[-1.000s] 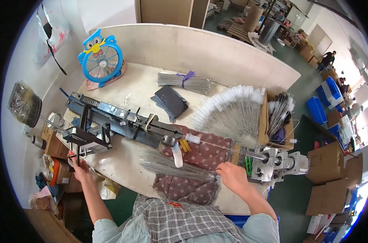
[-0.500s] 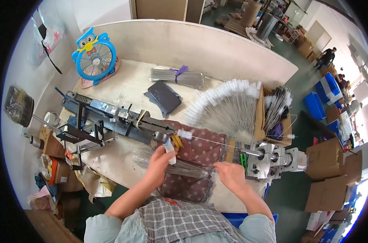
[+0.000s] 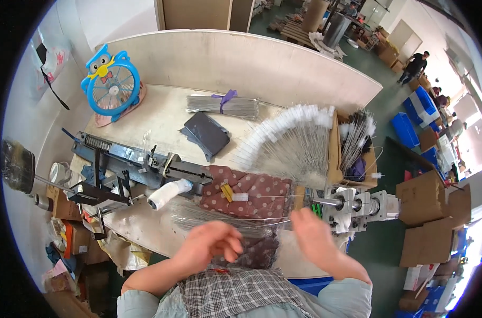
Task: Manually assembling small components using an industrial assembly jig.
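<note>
My left hand [image 3: 212,246] hovers above the front of the bench with its fingers loosely curled and apart, holding nothing. Beyond it is a white-wrapped lever handle [image 3: 169,194] on a dark metal bench machine [image 3: 180,170]. My right hand [image 3: 311,228], smeared by motion, pinches the end of a thin steel wire [image 3: 267,219] that bows left over a bundle of wires [image 3: 193,220]. Behind that wire, a small white bristle brush [image 3: 240,196] on a straight wire stem stretches toward the silver spindle [image 3: 331,202]. A yellow clip-like piece [image 3: 226,192] touches the brush's left side.
A polka-dot cloth [image 3: 262,183] covers the middle of the bench. Many finished white-tipped brushes [image 3: 294,132] fan out behind, beside a cardboard box [image 3: 335,151]. A tied wire bundle [image 3: 241,107], a dark flat pad [image 3: 206,135] and a blue fan [image 3: 114,90] stand farther back.
My left hand has let go of the white handle and drawn back toward me. The handle now points left and forward. My right hand has lifted slightly, with a wire bowing from it.
</note>
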{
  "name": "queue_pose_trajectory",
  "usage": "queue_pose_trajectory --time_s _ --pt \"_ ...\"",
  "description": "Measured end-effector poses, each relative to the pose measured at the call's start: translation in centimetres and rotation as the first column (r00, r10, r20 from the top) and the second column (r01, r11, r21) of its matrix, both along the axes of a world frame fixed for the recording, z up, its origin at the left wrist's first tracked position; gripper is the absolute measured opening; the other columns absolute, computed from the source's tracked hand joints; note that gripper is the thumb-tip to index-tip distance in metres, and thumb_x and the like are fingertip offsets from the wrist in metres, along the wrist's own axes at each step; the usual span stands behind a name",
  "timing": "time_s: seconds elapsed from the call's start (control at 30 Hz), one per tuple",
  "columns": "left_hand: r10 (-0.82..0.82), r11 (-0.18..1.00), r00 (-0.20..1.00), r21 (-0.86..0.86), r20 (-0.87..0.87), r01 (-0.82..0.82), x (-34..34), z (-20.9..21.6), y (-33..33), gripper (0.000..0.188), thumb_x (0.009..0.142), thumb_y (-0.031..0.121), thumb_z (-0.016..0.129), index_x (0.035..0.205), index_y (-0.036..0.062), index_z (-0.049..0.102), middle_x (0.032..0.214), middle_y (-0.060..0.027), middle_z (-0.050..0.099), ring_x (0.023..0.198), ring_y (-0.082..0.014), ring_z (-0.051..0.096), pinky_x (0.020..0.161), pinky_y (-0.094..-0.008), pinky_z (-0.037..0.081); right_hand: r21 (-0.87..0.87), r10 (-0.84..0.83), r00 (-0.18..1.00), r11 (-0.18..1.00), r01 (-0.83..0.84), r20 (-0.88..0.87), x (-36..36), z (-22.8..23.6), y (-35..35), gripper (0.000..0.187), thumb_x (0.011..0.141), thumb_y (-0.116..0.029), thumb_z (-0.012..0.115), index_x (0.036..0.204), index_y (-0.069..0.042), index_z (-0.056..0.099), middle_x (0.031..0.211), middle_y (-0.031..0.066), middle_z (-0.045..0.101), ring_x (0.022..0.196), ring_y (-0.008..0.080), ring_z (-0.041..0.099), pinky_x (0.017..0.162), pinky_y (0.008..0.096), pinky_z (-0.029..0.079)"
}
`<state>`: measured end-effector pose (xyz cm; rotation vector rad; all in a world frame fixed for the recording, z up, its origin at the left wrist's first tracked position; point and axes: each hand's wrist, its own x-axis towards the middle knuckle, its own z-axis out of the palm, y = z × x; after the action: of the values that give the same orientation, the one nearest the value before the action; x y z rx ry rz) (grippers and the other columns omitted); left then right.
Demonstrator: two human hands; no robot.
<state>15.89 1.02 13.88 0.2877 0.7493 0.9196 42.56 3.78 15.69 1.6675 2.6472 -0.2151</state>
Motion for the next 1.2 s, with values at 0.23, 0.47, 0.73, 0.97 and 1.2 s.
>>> queue_pose_trajectory --time_s 0.23,0.47,0.73,0.97,1.2 --pt "0.645 0.35 0.404 0.721 -0.649 0.598 9.1 -2.3 6.5 0.008 0.079 0.011 0.061 0.084 0.0053 0.061 0.082 -0.0105 0.062 0.071 -0.0258 0.063 0.061 -0.0335 0.05 0.405 -0.137 0.963 0.887 0.224 -0.233 6.1 3.8 4.7 0.023 0.075 0.001 0.057 0.097 -0.003 0.057 0.084 0.012 0.057 0.079 0.0309 0.061 0.067 0.0378 0.051" --pt "0.8 0.256 0.132 0.531 -0.586 0.808 11.3 -5.5 10.4 0.007 0.069 0.011 0.059 0.076 0.0089 0.059 0.076 -0.0057 0.058 0.073 -0.0236 0.061 0.066 -0.0368 0.047 0.206 -0.09 0.867 0.954 0.216 -0.49 4.6 -1.1 6.9 0.014 0.082 -0.011 0.063 0.094 -0.006 0.067 0.089 0.0117 0.067 0.079 0.0291 0.064 0.069 0.0339 0.052" --pt "0.891 0.324 -0.127 0.413 -0.436 0.851 11.1 -6.6 13.6 0.02 0.071 0.017 0.068 0.088 0.0064 0.065 0.088 -0.0089 0.063 0.08 -0.0267 0.062 0.065 -0.0363 0.049 -0.133 -0.065 0.895 0.991 0.006 -0.442 4.8 0.2 8.6 0.016 0.073 -0.024 0.07 0.084 -0.013 0.074 0.072 0.0063 0.065 0.068 0.0243 0.061 0.064 0.0317 0.048" --pt "-0.088 0.914 0.733 0.237 -0.674 0.328 4.8 -6.6 2.2 0.033 0.09 0.034 0.056 0.091 0.0021 0.064 0.08 -0.0056 0.066 0.072 -0.0167 0.062 0.067 -0.0328 0.048 0.185 0.345 0.762 0.938 -0.292 -0.548 -4.3 -1.1 10.3 0.013 0.071 -0.025 0.07 0.075 -0.013 0.071 0.07 0.0005 0.064 0.074 0.0208 0.056 0.064 0.0337 0.047" --pt "0.409 0.866 0.912 -0.334 0.046 -0.372 -5.2 -9.1 2.8 0.058 0.092 0.059 0.036 0.074 0.0099 0.062 0.062 -0.0005 0.054 0.057 -0.0143 0.049 0.054 -0.0292 0.038 0.186 0.301 0.781 0.953 -0.237 -0.547 -12.0 -3.7 10.8 0.012 0.074 -0.023 0.066 0.076 -0.012 0.069 0.074 -0.0004 0.064 0.077 0.0211 0.055 0.067 0.0331 0.047"
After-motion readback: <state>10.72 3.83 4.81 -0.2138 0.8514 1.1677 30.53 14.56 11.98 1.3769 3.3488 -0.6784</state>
